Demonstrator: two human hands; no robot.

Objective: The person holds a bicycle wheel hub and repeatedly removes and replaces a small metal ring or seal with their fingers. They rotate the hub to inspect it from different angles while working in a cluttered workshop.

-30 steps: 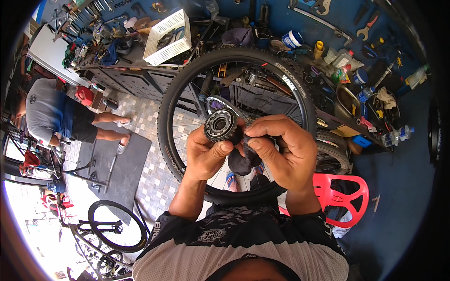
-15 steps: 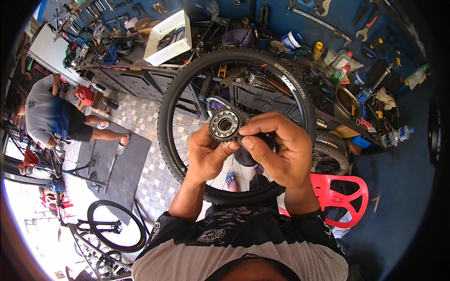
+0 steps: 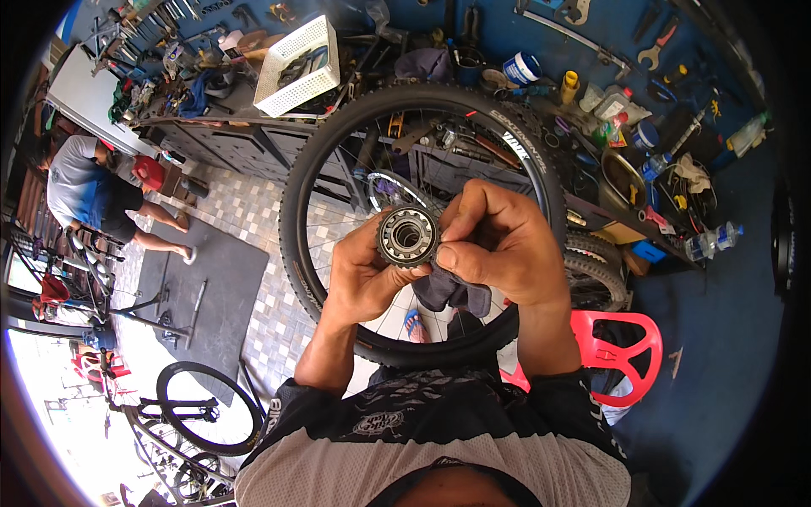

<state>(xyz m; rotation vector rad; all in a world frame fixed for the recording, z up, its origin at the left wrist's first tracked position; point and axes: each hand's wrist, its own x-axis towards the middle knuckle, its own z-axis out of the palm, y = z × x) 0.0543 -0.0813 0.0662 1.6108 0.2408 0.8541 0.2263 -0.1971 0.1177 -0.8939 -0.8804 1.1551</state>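
Note:
My left hand [image 3: 359,275] is closed round a bicycle freehub body [image 3: 407,237], a round dark metal part with a ring-shaped open end turned up. At its right side my right hand [image 3: 508,245] pinches a dark grey cloth [image 3: 454,293], thumb and forefinger touching the part's rim. Most of the cloth hangs below the fingers, between the two hands. Behind and beneath both hands stands a bicycle wheel with a black knobby tyre [image 3: 296,253]; its hub is partly hidden by the hands.
A cluttered workbench runs along the back, with a white plastic basket [image 3: 297,68] of tools. On the right stands a red plastic chair [image 3: 642,355]. A person [image 3: 80,182] bends over at the left near a dark mat [image 3: 198,296]; a bicycle wheel [image 3: 211,410] is at lower left.
The freehub body is tilted slightly differently, and my right hand has shifted up a little. More of the cloth hangs in view. At the left, the other person has moved.

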